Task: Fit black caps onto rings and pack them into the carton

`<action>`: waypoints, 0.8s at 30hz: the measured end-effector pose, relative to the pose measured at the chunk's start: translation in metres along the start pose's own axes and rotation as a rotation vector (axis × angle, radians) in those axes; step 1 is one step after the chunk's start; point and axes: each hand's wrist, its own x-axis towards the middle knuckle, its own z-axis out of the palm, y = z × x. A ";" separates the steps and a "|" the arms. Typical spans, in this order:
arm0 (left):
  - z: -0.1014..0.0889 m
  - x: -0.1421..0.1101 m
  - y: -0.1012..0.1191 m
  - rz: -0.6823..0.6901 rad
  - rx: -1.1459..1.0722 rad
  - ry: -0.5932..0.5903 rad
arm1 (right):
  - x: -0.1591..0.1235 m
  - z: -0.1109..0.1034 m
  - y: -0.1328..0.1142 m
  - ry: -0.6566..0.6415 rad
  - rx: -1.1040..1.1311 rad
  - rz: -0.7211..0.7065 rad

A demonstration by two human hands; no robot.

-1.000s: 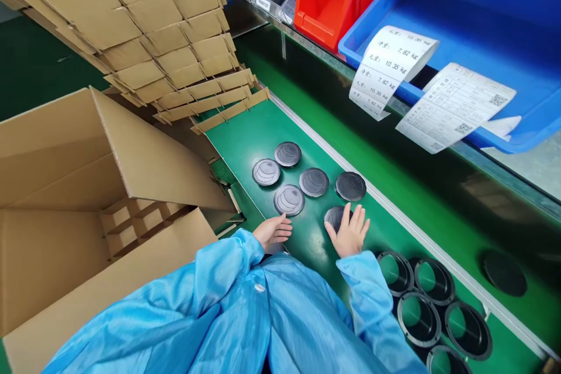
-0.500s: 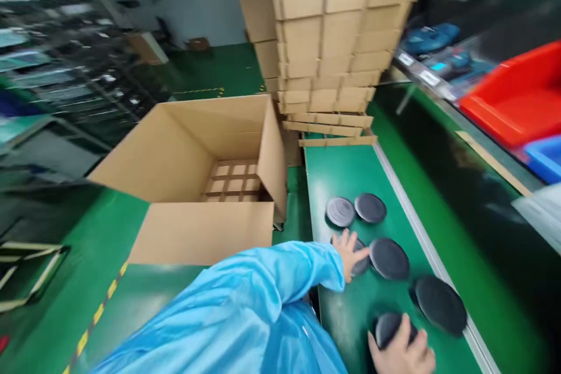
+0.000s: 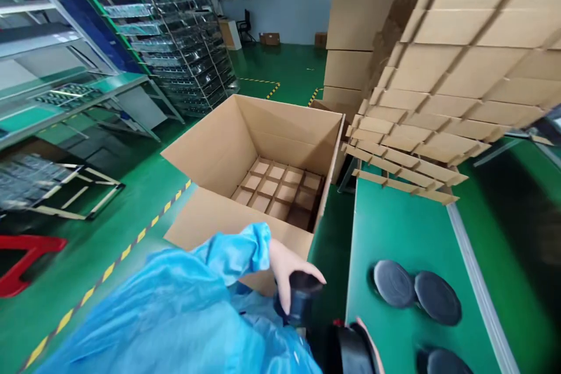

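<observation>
My left hand (image 3: 293,266), reaching out of a blue sleeve, grips a black cup-shaped part (image 3: 302,304) with thumb and fingers around its rim. The part hangs beside the green table (image 3: 390,228), close to the cardboard box's front flap (image 3: 197,219). At the table's near left edge, my right hand (image 3: 370,340) is mostly hidden behind a second black round part (image 3: 353,353), tilted on its side, that it holds. On the table lie two black discs (image 3: 393,283) side by side, with another black disc (image 3: 447,362) cut off at the bottom.
The open box (image 3: 289,123) has a cardboard grid divider (image 3: 280,184) inside. Stacked dividers (image 3: 447,76) overhang the table's far end. A rack of trays (image 3: 175,41) and a workbench (image 3: 87,99) stand at left. A red frame (image 3: 26,260) is on the floor's left side.
My view has swung left toward the box. Both hands have left the tabletop discs, each carrying a black part leftward; fewer discs show on the table.
</observation>
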 end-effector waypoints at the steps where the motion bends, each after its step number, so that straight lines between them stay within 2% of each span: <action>1: -0.028 -0.024 -0.009 -0.010 -0.020 0.102 | 0.017 0.018 -0.003 -0.059 0.071 0.039; 4: -0.115 -0.077 -0.049 -0.067 0.027 0.588 | 0.085 0.087 -0.024 -0.225 0.314 0.100; 6: -0.175 -0.091 -0.084 -0.238 0.148 0.816 | 0.155 0.138 -0.040 -0.192 0.323 0.110; 8: -0.233 -0.087 -0.121 -0.490 0.302 0.929 | 0.246 0.185 -0.043 0.030 0.126 0.116; 9: -0.259 -0.079 -0.140 -0.590 0.360 0.965 | 0.295 0.203 -0.038 0.214 -0.019 0.116; 11: -0.304 -0.058 -0.178 -0.680 0.418 1.000 | 0.391 0.229 -0.013 0.499 -0.274 0.154; 13: -0.339 -0.031 -0.214 -0.661 0.422 0.973 | 0.471 0.235 0.024 0.664 -0.417 0.209; 16: -0.378 0.010 -0.262 -0.595 0.464 0.933 | 0.551 0.219 0.078 0.724 -0.588 0.230; 20: -0.413 0.056 -0.311 -0.534 0.559 0.911 | 0.610 0.184 0.124 0.617 -0.994 0.314; 24: -0.427 0.083 -0.353 -0.482 0.605 0.893 | 0.638 0.170 0.163 0.441 -1.197 0.346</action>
